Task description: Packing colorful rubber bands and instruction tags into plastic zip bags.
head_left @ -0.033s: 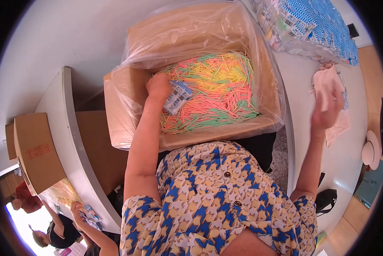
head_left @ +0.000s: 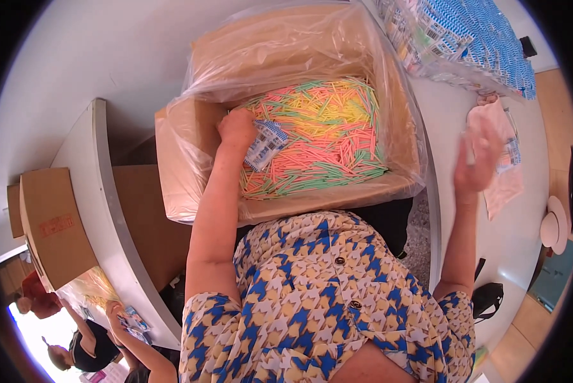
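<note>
My left hand (head_left: 237, 129) is closed on a small clear packet (head_left: 266, 145) with blue-and-white print. It is inside a plastic-lined cardboard box (head_left: 280, 48), at the left edge of a heap of thin pink, yellow and green sticks (head_left: 318, 137). Whether the packet contains anything is not clear. On the right, my right hand (head_left: 476, 159) hovers by a pink cloth (head_left: 503, 188) on the white table, blurred, its fingers stretched out and nothing seen in them. Another small printed packet (head_left: 508, 156) lies on the cloth.
A big clear bag (head_left: 471, 41) of blue-and-white packets stands at the far right. Left of the box, a white partition edge (head_left: 117, 198) runs past a closed carton (head_left: 57, 223). Other people work at the lower left, one forearm (head_left: 143, 351) reaching in. A black bag (head_left: 489, 300) lies lower right.
My right hand has shifted left over the cloth, showing more of the packet lying there. My left hand and its packet stay nearly still.
</note>
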The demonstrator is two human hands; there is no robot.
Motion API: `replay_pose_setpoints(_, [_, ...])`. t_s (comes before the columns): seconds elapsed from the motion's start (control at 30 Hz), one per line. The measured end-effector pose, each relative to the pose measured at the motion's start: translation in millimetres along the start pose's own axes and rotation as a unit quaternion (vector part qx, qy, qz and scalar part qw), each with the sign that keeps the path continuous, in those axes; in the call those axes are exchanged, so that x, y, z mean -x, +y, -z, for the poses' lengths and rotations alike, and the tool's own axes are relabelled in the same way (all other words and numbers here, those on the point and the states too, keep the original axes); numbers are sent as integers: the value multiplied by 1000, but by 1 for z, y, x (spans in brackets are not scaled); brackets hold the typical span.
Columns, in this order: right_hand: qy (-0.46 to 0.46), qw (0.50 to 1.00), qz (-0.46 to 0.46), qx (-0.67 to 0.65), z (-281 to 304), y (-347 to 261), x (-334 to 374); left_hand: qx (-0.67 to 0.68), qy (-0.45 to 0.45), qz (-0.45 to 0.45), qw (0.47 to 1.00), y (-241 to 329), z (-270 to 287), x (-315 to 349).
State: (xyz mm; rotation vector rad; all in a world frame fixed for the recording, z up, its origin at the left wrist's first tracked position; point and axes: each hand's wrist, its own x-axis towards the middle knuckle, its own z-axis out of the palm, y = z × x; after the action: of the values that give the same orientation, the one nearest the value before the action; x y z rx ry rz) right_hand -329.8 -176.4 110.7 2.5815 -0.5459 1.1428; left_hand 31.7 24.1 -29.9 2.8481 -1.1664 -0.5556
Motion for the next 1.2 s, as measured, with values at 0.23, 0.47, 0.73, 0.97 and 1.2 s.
replay_pose_setpoints(0.23, [-222, 901, -7, -372, -128, -141, -39, 297, -23, -147, 943, 4, 12, 5])
replay_pose_setpoints(0.47, [-404, 825, -49, -392, -165, -126, -63, 608, -129, -176, 763, 39, 32, 21])
replay_pose_setpoints(0.73, [-478, 717, -235, -449, -159, -119, -37, 311, 3, -242, 919, 41, 13, 8])
replay_pose_setpoints(0.97, [-634, 725, 38, -266, -145, -122, -13, 93, 42, -103, 989, 23, 14, 13])
replay_pose_setpoints(1.2, [-585, 770, 209, -149, -135, -132, 23, 37, 71, -73, 994, 29, 27, 18])
